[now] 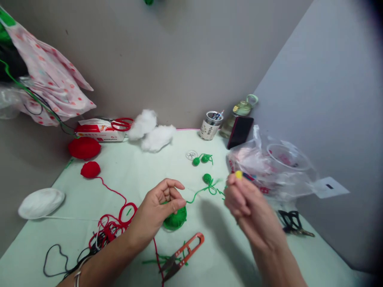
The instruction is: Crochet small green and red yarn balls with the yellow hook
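Observation:
My left hand [163,201] hovers over a ball of green yarn [176,220], fingers curled and thumb tip against a finger. A green yarn strand [196,194] runs right from that pinch towards a small green crocheted ball [207,178] with loose tails. Raised on the right, my right hand [247,199] is closed around a slim tool whose yellow end [238,174] pokes out above the fingers; the rest of it is hidden. Orange-handled thread snips [187,255] lie in front of the green ball, over green yarn scraps and a red strand.
Red yarn balls [90,170], a white yarn ball [42,203] and tangled red yarn [112,225] lie left. White stuffing [157,137], a pen tin [211,125], a bottle [236,115] and a phone [240,132] line the back. A plastic bag [275,167] sits right.

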Demonstrator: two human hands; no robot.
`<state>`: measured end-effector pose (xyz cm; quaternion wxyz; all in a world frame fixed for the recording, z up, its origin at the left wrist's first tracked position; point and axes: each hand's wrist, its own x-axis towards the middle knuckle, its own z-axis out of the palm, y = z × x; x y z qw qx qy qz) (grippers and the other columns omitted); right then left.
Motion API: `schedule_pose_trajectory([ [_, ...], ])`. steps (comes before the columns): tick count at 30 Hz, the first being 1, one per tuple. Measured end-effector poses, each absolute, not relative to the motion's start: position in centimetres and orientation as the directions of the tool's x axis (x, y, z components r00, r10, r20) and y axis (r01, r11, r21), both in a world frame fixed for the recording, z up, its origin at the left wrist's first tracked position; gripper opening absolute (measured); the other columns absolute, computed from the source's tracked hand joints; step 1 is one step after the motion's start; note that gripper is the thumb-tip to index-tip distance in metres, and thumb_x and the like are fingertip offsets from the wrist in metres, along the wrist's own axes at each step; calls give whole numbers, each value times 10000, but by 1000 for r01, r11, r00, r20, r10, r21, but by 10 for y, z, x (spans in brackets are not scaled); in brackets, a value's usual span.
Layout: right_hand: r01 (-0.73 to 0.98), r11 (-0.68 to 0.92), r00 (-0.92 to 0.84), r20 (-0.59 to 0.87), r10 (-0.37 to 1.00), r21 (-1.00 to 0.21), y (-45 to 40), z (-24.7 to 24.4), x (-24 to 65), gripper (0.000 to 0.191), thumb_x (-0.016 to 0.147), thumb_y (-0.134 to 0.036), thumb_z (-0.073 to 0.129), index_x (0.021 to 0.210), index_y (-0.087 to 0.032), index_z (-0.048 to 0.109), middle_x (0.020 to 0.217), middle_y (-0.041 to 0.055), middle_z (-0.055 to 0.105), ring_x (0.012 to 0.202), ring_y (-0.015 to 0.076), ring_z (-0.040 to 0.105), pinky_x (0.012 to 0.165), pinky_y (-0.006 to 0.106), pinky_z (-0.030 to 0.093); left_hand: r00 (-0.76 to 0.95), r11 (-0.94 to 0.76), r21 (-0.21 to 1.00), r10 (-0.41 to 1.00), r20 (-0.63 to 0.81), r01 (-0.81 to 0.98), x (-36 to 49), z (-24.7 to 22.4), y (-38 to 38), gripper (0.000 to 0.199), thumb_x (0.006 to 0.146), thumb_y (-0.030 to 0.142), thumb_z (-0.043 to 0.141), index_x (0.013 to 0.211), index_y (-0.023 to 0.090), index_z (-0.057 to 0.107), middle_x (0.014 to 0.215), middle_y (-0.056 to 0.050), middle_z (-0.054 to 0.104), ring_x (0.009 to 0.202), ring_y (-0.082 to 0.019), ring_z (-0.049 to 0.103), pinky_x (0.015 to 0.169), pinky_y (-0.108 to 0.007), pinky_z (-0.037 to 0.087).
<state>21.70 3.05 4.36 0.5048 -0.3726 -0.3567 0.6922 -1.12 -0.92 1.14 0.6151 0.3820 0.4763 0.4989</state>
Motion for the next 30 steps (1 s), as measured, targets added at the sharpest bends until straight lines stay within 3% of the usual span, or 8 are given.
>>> schedule_pose_trajectory([
  [4,-371,33,112,-9,994,-928,33,49,233,148,889,-359,747,886,-224,686,661,-66,443,479,62,83,385,218,150,18,211,963,977,-212,-169,-7,16,-12,190,769,253,830,888,206,690,780,7,648,715,-147,574,664,-258,443],
  [8,-132,-167,-199,-139,970,-977,15,30,205,300,859,-449,783,1040,-224,706,806,0,670,476,50,260,428,228,198,32,177,981,984,-175,-80,-2,21,-18,134,801,269,798,888,223,706,750,7,653,703,-163,586,666,-275,462],
  [10,-10,-262,-517,-220,827,-965,9,21,192,301,857,-468,787,910,-182,708,668,-22,636,483,62,334,465,232,237,13,100,995,995,-100,-9,-4,22,-18,74,838,271,768,889,237,727,750,5,657,703,-167,589,675,-280,463],
  [12,30,-293,-638,-244,730,-956,8,15,186,366,895,-514,735,806,-161,694,518,-66,515,463,63,334,488,236,237,-1,-21,995,1000,21,94,-8,20,-16,69,876,252,734,935,253,771,810,-14,683,756,-179,615,725,-289,470],
  [16,-49,-350,-556,-266,788,-935,11,9,187,409,913,-552,700,857,-147,711,422,-120,364,414,52,217,473,241,154,129,-187,952,979,159,241,-11,14,-11,167,917,198,649,893,250,805,860,-50,689,812,-202,639,759,-302,472],
  [21,-196,-453,-529,-295,796,-870,2,11,180,402,870,-540,747,779,-153,689,406,-134,294,402,49,151,441,238,138,141,-175,914,981,132,365,-3,17,-12,174,776,110,592,637,213,602,708,2,567,670,-164,542,646,-279,408],
  [26,-210,-375,-508,-226,831,-903,-1,15,184,384,885,-516,743,769,-153,699,421,-126,278,415,54,193,443,241,142,180,-24,975,983,-17,222,-6,20,-12,181,817,208,594,642,205,549,677,15,525,626,-140,492,618,-272,381],
  [30,-215,-350,-488,-210,847,-912,9,12,188,376,894,-508,746,793,-149,696,531,-78,449,461,48,258,464,229,161,386,361,908,885,-261,-214,-7,9,-12,226,937,363,602,788,194,623,609,50,511,454,-79,362,515,-240,377],
])
